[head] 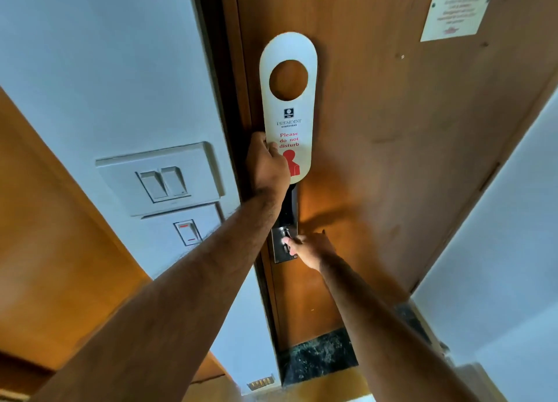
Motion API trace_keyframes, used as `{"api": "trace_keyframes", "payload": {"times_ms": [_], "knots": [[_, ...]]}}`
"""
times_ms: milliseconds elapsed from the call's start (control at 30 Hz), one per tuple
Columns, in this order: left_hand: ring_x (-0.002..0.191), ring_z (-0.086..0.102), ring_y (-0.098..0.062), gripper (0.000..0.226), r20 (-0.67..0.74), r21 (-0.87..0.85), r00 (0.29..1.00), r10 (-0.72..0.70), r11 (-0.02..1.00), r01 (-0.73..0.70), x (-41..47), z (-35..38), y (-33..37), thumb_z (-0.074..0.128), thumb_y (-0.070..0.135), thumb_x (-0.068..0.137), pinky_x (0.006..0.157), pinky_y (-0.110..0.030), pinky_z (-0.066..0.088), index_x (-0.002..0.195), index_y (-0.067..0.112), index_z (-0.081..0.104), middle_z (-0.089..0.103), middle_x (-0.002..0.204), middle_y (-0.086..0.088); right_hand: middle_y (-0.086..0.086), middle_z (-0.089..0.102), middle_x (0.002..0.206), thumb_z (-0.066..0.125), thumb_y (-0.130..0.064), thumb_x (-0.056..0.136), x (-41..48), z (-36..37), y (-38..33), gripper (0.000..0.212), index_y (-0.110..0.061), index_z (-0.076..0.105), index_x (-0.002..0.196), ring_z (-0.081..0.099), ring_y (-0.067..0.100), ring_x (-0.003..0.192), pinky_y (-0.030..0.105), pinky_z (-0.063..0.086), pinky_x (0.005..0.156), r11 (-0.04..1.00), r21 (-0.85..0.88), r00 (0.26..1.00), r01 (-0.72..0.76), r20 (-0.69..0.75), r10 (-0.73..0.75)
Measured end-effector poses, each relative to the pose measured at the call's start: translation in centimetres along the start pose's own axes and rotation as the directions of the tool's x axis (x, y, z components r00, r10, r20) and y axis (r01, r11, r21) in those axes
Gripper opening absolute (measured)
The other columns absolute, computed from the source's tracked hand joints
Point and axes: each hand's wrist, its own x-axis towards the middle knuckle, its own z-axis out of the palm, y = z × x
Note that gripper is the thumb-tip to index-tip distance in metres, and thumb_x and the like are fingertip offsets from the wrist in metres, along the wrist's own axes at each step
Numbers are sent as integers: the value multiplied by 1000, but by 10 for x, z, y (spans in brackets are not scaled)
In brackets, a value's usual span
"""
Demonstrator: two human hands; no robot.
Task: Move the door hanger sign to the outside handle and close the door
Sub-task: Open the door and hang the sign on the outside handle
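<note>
A white door hanger sign (288,106) with a round hole and red "Please do not disturb" lettering is held upright against the brown wooden door (392,130). My left hand (267,163) grips its lower left edge. Below it, my right hand (311,247) is closed around the metal door handle (285,240) on its dark lock plate. The handle is mostly hidden by my fingers. The door appears to lie shut against its dark frame.
On the white wall left of the frame sit a double light switch (164,181) and a single switch with a red mark (187,232). A paper notice (453,7) is fixed to the door's upper right. A dark stone threshold (317,356) lies below.
</note>
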Motion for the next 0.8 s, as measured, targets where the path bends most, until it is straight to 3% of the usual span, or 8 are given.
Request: {"api": "trace_keyframes", "payload": {"times_ms": [67,167,233,367,600,800], "knots": [[119,65,-27,27,40,-16,999,-3,1000,4,-10,-7,0,51,15,103,91,-38,59,128,6,56,64,133,-12,2,76,88,48,-60,101,-14,3,-3,55,-16,77,84,70,26,90,36,52,94,998,-54,999,-21,-41,19],[118,65,-24,24,97,-58,994,-42,997,48,-25,-16,4,50,19,103,84,-31,59,126,15,56,64,134,-5,4,65,76,58,-56,97,-35,6,-5,47,-18,67,70,66,27,83,37,53,89,994,-83,988,-73,-144,61],[118,66,-23,21,102,-79,994,-38,996,46,-35,-22,8,51,20,103,81,-26,59,123,17,56,65,134,-3,6,74,83,67,-52,93,-47,8,-10,42,-14,74,79,71,26,85,38,58,84,992,-36,972,-119,-207,109],[116,67,-24,21,100,-81,994,-42,995,50,-56,-30,14,53,22,102,88,-35,61,122,16,58,66,133,-4,7,79,92,67,-47,95,-70,14,-10,37,-11,79,94,74,23,89,36,53,96,980,-105,946,-169,-296,131],[110,69,-19,18,169,-135,985,-37,989,60,-98,-49,33,56,24,101,77,-22,59,118,18,60,69,127,-1,8,77,93,65,-39,99,-117,16,5,31,-10,75,99,73,24,87,33,59,77,972,-139,938,-190,-318,138],[88,71,-3,9,302,-252,953,3,965,77,-126,-80,40,65,22,94,60,-8,53,102,25,64,71,99,15,6,78,102,54,-40,104,-161,23,20,34,-14,75,110,74,21,93,30,57,79,944,-234,910,-233,-394,127]]}}
